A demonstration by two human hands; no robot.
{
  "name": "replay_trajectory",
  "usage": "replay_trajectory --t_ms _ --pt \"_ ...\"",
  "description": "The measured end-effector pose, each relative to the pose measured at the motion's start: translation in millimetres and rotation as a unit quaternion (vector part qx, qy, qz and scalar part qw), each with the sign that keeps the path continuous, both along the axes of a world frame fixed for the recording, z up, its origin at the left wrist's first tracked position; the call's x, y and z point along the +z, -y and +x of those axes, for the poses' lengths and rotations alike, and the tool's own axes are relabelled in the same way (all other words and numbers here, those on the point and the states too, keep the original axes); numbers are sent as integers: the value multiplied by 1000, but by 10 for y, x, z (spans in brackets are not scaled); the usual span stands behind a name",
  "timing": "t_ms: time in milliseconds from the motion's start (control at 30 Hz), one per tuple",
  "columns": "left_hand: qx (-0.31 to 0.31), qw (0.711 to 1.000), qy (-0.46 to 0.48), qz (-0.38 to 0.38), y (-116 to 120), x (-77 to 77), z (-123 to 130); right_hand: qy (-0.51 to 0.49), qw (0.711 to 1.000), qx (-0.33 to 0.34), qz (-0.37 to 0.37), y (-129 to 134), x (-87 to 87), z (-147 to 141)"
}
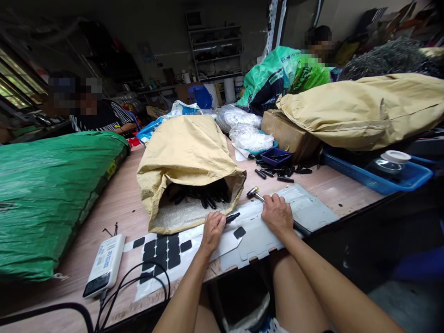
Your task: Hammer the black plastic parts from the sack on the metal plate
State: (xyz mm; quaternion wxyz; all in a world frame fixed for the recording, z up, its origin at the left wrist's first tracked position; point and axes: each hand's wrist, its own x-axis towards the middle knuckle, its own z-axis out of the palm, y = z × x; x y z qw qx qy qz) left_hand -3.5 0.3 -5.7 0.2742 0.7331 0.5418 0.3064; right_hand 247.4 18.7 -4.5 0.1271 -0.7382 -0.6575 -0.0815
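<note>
My left hand (pixel 212 232) pinches a slim black piece (pixel 233 217), whose kind I cannot make out, just in front of the sack's mouth. My right hand (pixel 277 213) is wrapped around the handle of a small hammer (pixel 253 192), its yellow-tipped head pointing away to the left. Under both hands lies a pale grey board (pixel 256 245) at the table's front edge. One black square pad (pixel 239 232) rests between the hands. Behind my left hand, a tan paper sack (pixel 187 148) lies open towards me, with several black pieces (pixel 208 196) inside.
A sheet of black pads (pixel 161 252) and a white power bank (pixel 105 266) with cables are at left, beside a green sack (pixel 58 199). Loose black pieces (pixel 284 178), a purple tray (pixel 275 157) and a blue tray (pixel 374 173) lie right. Two people sit beyond the table.
</note>
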Motion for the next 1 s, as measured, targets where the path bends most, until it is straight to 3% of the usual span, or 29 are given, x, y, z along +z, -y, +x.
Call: replay_trajectory --t_ms 1000 --pt "0 1000 -9 5 8 2 7 -5 1000 2 9 11 12 -2"
